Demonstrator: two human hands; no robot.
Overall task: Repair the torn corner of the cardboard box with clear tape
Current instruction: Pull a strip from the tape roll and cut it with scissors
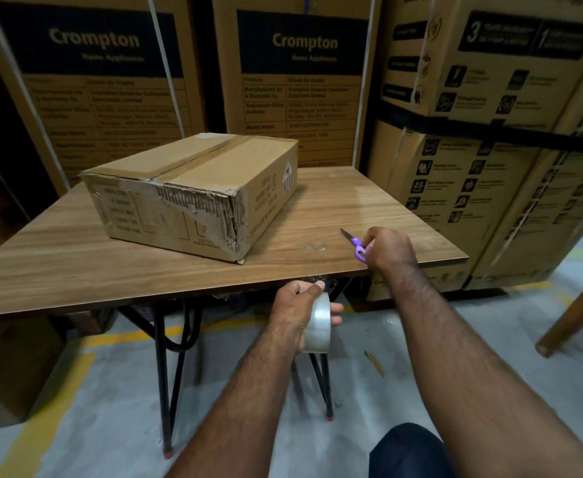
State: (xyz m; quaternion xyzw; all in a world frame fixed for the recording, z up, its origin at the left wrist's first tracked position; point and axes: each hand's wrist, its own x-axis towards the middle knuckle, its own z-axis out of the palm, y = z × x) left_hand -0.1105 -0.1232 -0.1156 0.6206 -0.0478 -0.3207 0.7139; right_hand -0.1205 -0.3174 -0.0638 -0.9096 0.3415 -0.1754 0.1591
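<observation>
A brown cardboard box (193, 191) lies on the wooden table (76, 263), its near corner (234, 222) ripped with the fluting bare. My left hand (297, 305) grips a roll of clear tape (319, 322) just below the table's front edge. A crumpled strip of tape (316, 248) runs from the roll up over the edge onto the tabletop. My right hand (391, 250) rests on the table to the right of the box and holds purple-handled scissors (353, 243), blades pointing toward the box.
Tall printed cartons (303, 81) stand stacked behind and to the right of the table. The table stands on black folding legs (165, 374). A wooden leg (573, 312) slants in at the right. Yellow lines mark the grey floor.
</observation>
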